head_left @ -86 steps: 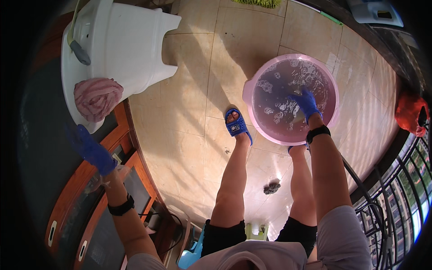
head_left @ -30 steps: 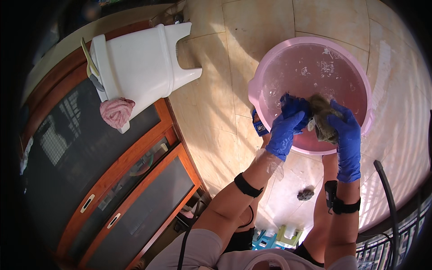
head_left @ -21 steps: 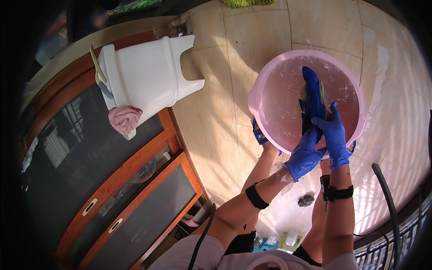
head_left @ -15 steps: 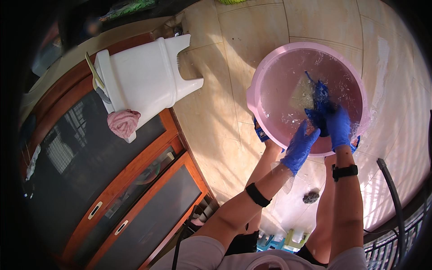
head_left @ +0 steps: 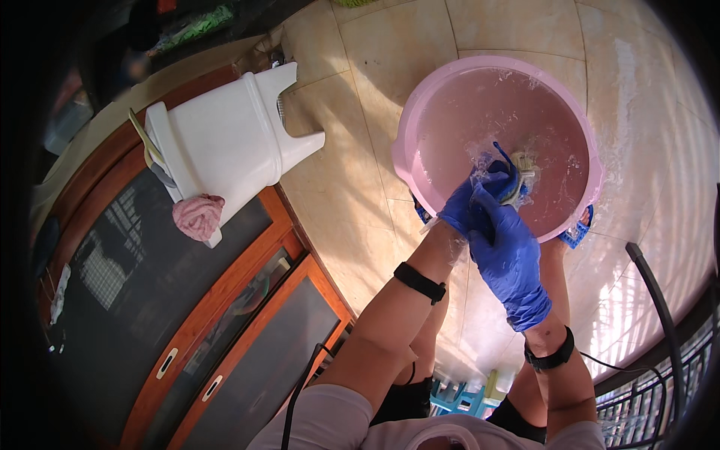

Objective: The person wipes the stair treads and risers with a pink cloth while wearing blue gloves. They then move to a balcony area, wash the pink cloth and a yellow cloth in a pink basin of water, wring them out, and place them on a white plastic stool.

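A round pink basin [head_left: 402, 135] of cloudy water stands on the floor in front of me. Over its near left part, both my blue-gloved hands are pressed together. My left hand [head_left: 459, 204] grips a wet blue cloth [head_left: 504, 171], partly covered by the gloves. My right hand [head_left: 508, 259] crosses in front with its fingers curled inward against the left one, closed on the same cloth. A thin blue end of the cloth loops up from the water. Close beside it, a pale thing [head_left: 527, 166] shows in the splashing water; its kind is unclear.
A white plastic stool [head_left: 225, 131] lies tipped at the left, a crumpled pink cloth [head_left: 199, 217] on its edge. Wood-framed sliding doors [head_left: 225, 322] run along the left. At the right are a dark bar [head_left: 654, 311] and a metal railing [head_left: 637, 412]. My feet straddle the basin.
My right hand has come up out of the water and across to the left, meeting my left hand. The blue cloth has been gathered toward the near left, and the pale thing shows beside it.
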Motion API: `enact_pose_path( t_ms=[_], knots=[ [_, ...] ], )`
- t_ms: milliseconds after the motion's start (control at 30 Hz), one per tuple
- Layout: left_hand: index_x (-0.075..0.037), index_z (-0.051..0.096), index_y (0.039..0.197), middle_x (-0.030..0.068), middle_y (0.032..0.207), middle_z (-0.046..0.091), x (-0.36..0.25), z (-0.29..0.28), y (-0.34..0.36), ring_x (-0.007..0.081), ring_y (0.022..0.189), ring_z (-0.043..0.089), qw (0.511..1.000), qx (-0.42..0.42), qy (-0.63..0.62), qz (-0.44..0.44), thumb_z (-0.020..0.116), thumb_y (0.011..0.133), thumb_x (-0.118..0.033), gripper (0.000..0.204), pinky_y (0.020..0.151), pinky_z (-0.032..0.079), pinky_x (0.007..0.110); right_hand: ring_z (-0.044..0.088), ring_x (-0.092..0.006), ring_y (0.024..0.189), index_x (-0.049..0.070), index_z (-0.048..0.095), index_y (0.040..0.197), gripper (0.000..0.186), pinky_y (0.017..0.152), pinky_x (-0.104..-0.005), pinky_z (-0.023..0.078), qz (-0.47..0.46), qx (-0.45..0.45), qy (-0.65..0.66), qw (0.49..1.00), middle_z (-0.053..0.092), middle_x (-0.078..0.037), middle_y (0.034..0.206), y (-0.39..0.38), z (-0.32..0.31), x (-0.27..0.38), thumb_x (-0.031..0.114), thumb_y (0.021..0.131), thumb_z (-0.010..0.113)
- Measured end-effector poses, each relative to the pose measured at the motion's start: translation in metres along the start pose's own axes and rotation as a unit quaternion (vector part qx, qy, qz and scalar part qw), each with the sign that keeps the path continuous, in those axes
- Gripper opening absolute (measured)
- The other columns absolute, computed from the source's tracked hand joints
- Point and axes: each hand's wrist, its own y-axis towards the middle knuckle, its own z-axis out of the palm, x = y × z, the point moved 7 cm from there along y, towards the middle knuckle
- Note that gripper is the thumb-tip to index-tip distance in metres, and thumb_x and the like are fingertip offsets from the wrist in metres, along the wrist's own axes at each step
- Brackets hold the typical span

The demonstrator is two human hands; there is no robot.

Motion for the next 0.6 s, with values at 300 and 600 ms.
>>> enact_pose_path(
  t_ms=[300, 600],
  knots=[
    [-0.002, 0.06, 0.117, 0.009, 0.112, 0.064, -0.013, -0.041, -0.01, 0.0183, 0.101, 0.061, 0.953, -0.137, 0.237, 0.133, 0.049, 0.091, -0.017, 0.032, 0.093, 0.049, 0.032, 0.065, -0.0374, 0.097, 0.009, 0.065, 0.11, 0.031, 0.085, -0.0425, 0.05, 0.179, -0.041, -0.077, 0.98, 0.067, -0.022, 0.101, 0.071, -0.011, -0.1, 0.03, 0.088, 0.056],
    [-0.003, 0.055, 0.125, 0.012, 0.127, 0.057, -0.005, -0.062, -0.006, 0.0226, 0.111, 0.057, 0.987, 0.049, 0.109, 0.11, 0.049, 0.098, -0.027, 0.037, 0.101, 0.044, 0.037, 0.063, -0.0375, 0.098, 0.006, 0.063, 0.098, 0.021, 0.084, -0.0408, 0.05, -0.039, -0.196, 0.03, 0.979, 0.063, -0.02, 0.103, 0.005, 0.032, -0.013, 0.012, 0.079, 0.067]
  ],
)
